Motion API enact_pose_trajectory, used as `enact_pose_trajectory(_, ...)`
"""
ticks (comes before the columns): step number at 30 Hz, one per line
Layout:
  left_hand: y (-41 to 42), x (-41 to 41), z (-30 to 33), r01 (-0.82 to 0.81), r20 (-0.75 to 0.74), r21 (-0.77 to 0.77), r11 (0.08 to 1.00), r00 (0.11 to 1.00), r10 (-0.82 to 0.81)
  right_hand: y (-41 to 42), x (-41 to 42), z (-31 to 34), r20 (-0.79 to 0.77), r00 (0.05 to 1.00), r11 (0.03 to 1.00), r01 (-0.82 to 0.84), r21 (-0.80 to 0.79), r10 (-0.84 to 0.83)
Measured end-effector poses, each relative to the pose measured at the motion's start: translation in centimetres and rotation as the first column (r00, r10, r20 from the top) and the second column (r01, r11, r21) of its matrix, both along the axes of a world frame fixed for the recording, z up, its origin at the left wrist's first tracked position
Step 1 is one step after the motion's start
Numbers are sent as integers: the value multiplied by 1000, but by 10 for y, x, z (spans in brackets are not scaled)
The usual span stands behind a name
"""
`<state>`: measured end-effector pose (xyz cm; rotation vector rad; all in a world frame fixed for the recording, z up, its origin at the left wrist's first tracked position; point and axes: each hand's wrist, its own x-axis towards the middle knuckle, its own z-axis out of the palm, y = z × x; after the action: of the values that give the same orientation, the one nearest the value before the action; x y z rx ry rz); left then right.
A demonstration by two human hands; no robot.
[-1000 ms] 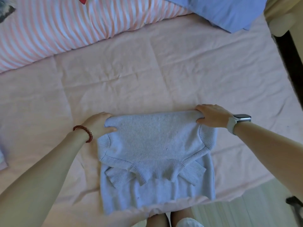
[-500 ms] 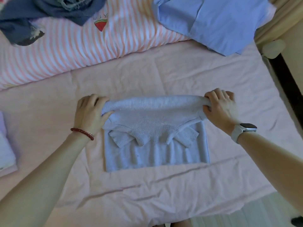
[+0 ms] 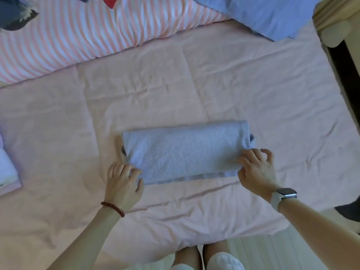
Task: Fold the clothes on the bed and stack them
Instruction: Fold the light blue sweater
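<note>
Lying at the frame's centre on the pink sheet, your folded lavender sweater forms a flat band. At its 8 o'clock corner your left hand pinches the edge, fingers curled close together. At its 4 o'clock corner your right hand touches the fabric, fingers bent and spread.

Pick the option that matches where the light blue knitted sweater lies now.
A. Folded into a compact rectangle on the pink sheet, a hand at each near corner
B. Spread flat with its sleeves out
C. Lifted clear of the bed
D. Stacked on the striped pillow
A: the light blue knitted sweater lies as a folded rectangle on the pink bed sheet, with the left hand and right hand at its near corners.
</note>
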<state>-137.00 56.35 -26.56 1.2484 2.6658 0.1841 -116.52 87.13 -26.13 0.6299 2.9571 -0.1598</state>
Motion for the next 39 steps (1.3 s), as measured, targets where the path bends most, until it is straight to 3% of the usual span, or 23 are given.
enact_pose_trajectory(3,32,-6,6,-41,-62,113,993,997,48,-9,-27,5,-123,992,1000,9,-5,-10)
enact_pose_trajectory(5,59,-9,5,-30,-78,119,992,996,40,-18,-53,3,-98,995,1000,5,-19,-7)
enact_pose_trajectory(11,118,-9,-21,-2,35,-100,995,999,6,-34,-106,-27,96,995,988,43,-151,-29)
enact_pose_trajectory(18,85,10,-59,85,11,-119,989,996,-84,-53,-72,-47,162,987,991,14,-134,8)
enact_pose_trajectory(24,73,14,-66,131,31,-241,962,991,-127,-65,-47,-52,232,973,987,50,-153,-13)
enact_pose_trajectory(28,79,15,-57,111,33,-248,962,994,-106,-52,-46,-40,96,995,984,-2,-176,19)
enact_pose_trajectory(31,84,23,-49,36,9,-205,978,999,-34,-27,-35,-28,-118,970,972,196,-127,-211)
enact_pose_trajectory(33,92,35,-44,11,18,-165,986,1000,-8,-10,-27,-23,-114,867,870,466,-163,-486)
enact_pose_trajectory(35,102,51,-40,8,56,-155,988,998,1,1,-21,-25,61,717,653,664,-364,-695)
enact_pose_trajectory(37,112,63,-38,-11,101,-191,981,994,31,7,-18,-31,191,622,419,692,-588,-760)
enact_pose_trajectory(39,119,67,-40,-31,132,-244,969,989,65,12,-17,-34,255,547,261,694,-671,-797)
